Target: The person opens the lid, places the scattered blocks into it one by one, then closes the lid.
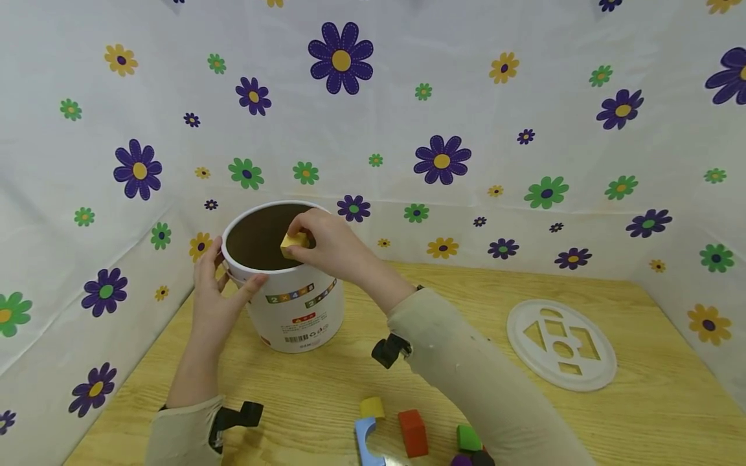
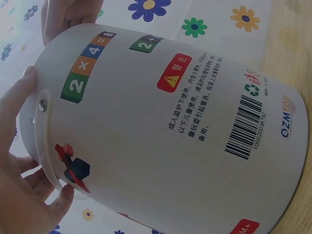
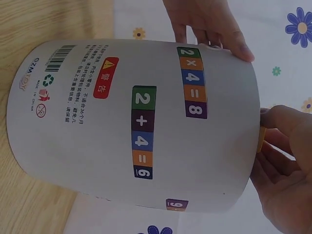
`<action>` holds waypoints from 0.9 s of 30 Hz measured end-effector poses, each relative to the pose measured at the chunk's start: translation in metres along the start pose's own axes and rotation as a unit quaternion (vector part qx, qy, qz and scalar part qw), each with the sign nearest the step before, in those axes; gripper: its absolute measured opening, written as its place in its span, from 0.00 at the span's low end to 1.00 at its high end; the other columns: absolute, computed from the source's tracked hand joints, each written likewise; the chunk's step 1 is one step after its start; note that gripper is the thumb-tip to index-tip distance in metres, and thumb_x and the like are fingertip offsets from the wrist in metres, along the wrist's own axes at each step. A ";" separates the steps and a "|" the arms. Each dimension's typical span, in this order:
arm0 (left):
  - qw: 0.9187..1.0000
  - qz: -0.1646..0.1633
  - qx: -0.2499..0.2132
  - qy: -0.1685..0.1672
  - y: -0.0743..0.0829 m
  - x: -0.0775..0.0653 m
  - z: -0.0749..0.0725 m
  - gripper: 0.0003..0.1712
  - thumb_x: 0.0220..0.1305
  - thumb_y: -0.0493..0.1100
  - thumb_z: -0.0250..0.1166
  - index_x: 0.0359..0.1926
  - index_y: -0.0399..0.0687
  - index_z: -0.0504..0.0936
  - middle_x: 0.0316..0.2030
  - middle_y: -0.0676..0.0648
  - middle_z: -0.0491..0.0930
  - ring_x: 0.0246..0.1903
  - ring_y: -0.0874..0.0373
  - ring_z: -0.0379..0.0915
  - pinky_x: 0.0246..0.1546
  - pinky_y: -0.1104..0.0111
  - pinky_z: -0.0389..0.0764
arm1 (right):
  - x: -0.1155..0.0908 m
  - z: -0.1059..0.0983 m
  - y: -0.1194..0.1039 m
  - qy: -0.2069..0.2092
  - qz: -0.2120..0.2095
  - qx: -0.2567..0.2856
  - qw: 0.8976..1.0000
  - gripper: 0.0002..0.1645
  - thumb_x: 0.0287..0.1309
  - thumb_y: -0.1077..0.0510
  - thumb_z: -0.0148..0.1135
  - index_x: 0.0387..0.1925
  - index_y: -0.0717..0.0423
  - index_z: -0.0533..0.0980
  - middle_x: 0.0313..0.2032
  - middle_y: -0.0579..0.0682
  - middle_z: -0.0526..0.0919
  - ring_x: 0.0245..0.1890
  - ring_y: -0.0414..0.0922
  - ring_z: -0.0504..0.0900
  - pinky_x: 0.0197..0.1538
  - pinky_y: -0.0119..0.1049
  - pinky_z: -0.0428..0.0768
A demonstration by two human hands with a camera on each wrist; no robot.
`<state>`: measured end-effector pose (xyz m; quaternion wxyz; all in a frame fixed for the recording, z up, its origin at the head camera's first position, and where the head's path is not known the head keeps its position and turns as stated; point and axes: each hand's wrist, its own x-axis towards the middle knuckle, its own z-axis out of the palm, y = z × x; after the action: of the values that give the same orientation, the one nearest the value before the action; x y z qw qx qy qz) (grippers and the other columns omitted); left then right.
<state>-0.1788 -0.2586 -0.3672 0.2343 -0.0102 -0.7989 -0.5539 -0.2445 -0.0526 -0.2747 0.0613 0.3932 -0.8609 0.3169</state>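
A white bucket (image 1: 294,323) with printed number strips and a barcode stands upright at the left of the table, its mouth uncovered. My left hand (image 1: 218,298) holds it at the upper left, thumb near the rim and fingers round the side by the white handle (image 2: 45,131). Over the mouth, my right hand (image 1: 326,243) pinches a yellow block (image 1: 294,244) between thumb and fingers, just inside the near right part of the rim. From the right wrist view, only a sliver of the yellow block (image 3: 262,138) shows past the rim. The bucket's bottom inside is hidden.
Loose blocks lie near the table's front edge: a yellow block (image 1: 372,408), a blue arch (image 1: 366,440), a red block (image 1: 413,432) and a green block (image 1: 468,438). A white lid (image 1: 521,349) with shaped holes lies at the right. Flowered cloth (image 1: 379,116) encloses the table.
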 end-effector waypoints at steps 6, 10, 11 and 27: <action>1.000 -0.002 -0.001 0.003 0.001 0.000 0.000 0.53 0.58 0.46 0.70 0.75 0.57 0.46 0.69 0.50 0.49 0.68 0.55 0.47 0.67 0.52 0.58 | 0.001 0.001 0.002 -0.004 0.011 0.000 1.000 0.13 0.58 0.56 0.66 0.43 0.58 0.78 0.41 0.48 0.78 0.39 0.41 0.75 0.41 0.22 0.76; 1.000 -0.004 -0.005 0.002 0.002 0.000 0.000 0.52 0.58 0.46 0.70 0.75 0.56 0.46 0.69 0.49 0.49 0.68 0.54 0.47 0.67 0.52 0.57 | 0.001 0.002 0.003 -0.005 0.015 -0.005 1.000 0.13 0.58 0.56 0.66 0.43 0.59 0.79 0.42 0.49 0.78 0.39 0.41 0.75 0.41 0.21 0.76; 1.000 -0.004 -0.006 0.001 0.002 0.000 0.001 0.52 0.58 0.46 0.70 0.75 0.56 0.46 0.69 0.49 0.49 0.68 0.54 0.47 0.67 0.52 0.57 | 0.001 0.002 0.003 -0.005 0.013 -0.006 1.000 0.13 0.58 0.56 0.66 0.43 0.59 0.79 0.42 0.49 0.78 0.39 0.40 0.75 0.41 0.21 0.76; 1.000 -0.012 -0.007 0.004 0.006 -0.001 0.003 0.52 0.58 0.47 0.70 0.75 0.57 0.46 0.69 0.49 0.49 0.68 0.54 0.47 0.67 0.52 0.57 | 0.000 0.004 0.007 0.005 0.007 0.001 1.000 0.12 0.58 0.57 0.66 0.42 0.59 0.80 0.43 0.49 0.78 0.40 0.41 0.75 0.41 0.22 0.76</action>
<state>-0.1777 -0.2537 -0.3631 0.2303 -0.0002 -0.7944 -0.5620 -0.2487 -0.0515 -0.2812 0.0633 0.3860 -0.8629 0.3200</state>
